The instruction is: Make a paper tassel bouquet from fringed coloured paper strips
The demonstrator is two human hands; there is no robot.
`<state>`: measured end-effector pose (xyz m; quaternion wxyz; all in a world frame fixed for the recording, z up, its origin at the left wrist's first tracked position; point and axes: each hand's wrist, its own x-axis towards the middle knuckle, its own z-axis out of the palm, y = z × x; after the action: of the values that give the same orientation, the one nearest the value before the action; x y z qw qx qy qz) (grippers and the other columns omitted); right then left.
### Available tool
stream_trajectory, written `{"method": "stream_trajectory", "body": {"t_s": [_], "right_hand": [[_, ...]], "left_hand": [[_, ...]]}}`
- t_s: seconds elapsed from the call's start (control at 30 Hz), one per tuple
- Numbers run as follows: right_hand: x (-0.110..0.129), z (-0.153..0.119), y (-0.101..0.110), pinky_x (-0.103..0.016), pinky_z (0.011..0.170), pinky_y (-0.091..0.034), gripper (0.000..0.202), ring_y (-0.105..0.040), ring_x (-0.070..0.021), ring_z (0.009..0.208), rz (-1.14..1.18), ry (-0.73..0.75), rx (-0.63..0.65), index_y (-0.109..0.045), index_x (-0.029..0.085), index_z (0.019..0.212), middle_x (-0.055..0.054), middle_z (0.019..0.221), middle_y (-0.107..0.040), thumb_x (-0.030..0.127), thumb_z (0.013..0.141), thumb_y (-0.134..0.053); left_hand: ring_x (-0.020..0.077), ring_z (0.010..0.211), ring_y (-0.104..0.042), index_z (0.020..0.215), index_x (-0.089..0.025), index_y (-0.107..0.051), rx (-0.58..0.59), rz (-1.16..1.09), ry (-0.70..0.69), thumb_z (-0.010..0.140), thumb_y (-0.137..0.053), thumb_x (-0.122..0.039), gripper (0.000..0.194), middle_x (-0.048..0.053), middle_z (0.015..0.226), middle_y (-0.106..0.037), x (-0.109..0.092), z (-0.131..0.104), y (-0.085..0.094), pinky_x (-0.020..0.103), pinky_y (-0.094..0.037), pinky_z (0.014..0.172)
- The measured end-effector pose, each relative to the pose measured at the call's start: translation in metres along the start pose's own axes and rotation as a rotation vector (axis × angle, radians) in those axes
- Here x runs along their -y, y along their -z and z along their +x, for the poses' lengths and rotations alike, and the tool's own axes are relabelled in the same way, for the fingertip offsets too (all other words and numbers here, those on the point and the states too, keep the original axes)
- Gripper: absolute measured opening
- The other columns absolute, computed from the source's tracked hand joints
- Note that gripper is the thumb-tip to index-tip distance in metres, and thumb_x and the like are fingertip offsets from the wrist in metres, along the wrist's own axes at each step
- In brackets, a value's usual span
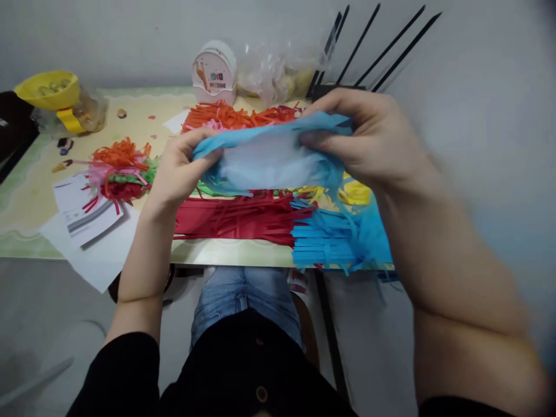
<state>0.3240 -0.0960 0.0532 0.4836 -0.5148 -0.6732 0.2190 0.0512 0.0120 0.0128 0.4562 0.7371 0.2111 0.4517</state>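
A sheet of blue tissue paper [269, 153] is stretched in the air between both hands, its lower part blurred and partly see-through. My left hand [185, 159] pinches its left end between thumb and fingers. At the other end my right hand [356, 130] grips the paper the same way, a little higher. Below, on the table, lies red fringed paper [234, 220]. Blue fringed paper [325, 237] rests to its right, with loose strips hanging over the table edge. Orange fringed paper [234, 117] sits behind the held sheet, partly hidden by it.
A bundle of orange, pink, green and red tassels [121, 168] lies at left beside white papers [87, 214]. Along the back stand a yellow bowl [47, 90], a pink-and-white container [214, 72], a clear plastic bag [273, 72] and a device with black antennas [367, 43]. Yellow paper [355, 192] lies at right.
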Motion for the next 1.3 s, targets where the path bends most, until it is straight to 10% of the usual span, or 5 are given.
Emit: {"method": "stream_trajectory", "body": {"t_s": [0.27, 0.5, 0.9, 1.03, 1.3], "right_hand": [[-0.006, -0.016, -0.007, -0.047, 0.100, -0.058, 0.013, -0.071, -0.0276, 0.105, -0.128, 0.098, -0.005, -0.074, 0.027, 0.078, -0.008, 0.103, -0.077, 0.022, 0.089, -0.069], [0.002, -0.020, 0.000, -0.034, 0.084, -0.059, 0.041, -0.075, -0.0184, 0.096, -0.342, 0.422, 0.060, -0.082, 0.026, 0.090, -0.004, 0.105, -0.078, 0.001, 0.076, -0.053], [0.010, -0.030, 0.031, -0.048, 0.108, -0.060, 0.024, -0.069, -0.0298, 0.130, -0.421, 0.283, 0.465, -0.086, 0.039, 0.107, 0.002, 0.147, -0.070, 0.036, 0.093, -0.067], [0.019, -0.020, 0.046, -0.054, 0.119, -0.050, 0.069, -0.064, -0.0346, 0.142, -0.353, 0.223, 0.453, -0.066, 0.047, 0.150, 0.004, 0.160, -0.062, 0.071, 0.086, -0.074], [-0.001, -0.002, -0.009, -0.028, 0.054, -0.035, 0.026, -0.047, -0.0093, 0.052, -0.298, -0.047, 0.571, -0.071, 0.021, 0.069, 0.006, 0.053, -0.056, 0.038, 0.085, -0.080]], "left_hand": [[0.0162, 0.057, -0.072, 0.099, -0.020, -0.083, 0.218, -0.329, 0.168, 0.084, -0.083, -0.036, 0.021, 0.002, 0.078, -0.075, -0.003, -0.012, 0.011, 0.025, -0.061, 0.050], [0.0301, 0.097, -0.078, 0.134, -0.020, -0.072, 0.720, -0.132, 0.281, 0.062, -0.094, -0.072, 0.091, 0.012, 0.111, -0.078, -0.014, 0.018, 0.032, 0.035, -0.064, 0.078], [0.0091, 0.053, -0.047, 0.063, -0.017, -0.065, 0.611, 0.244, 0.308, 0.075, -0.089, -0.037, 0.034, -0.003, 0.056, -0.049, -0.029, 0.024, -0.013, 0.025, -0.035, 0.055], [0.0120, 0.058, -0.049, 0.061, -0.017, -0.064, 0.640, 0.326, 0.182, 0.077, -0.086, -0.036, 0.033, -0.002, 0.056, -0.046, -0.024, 0.026, -0.010, 0.027, -0.035, 0.062], [0.0082, 0.046, -0.036, 0.058, -0.019, -0.059, 0.721, 0.411, 0.128, 0.085, -0.076, -0.043, 0.040, -0.004, 0.050, -0.042, -0.037, 0.021, -0.009, 0.027, -0.031, 0.053]]}}
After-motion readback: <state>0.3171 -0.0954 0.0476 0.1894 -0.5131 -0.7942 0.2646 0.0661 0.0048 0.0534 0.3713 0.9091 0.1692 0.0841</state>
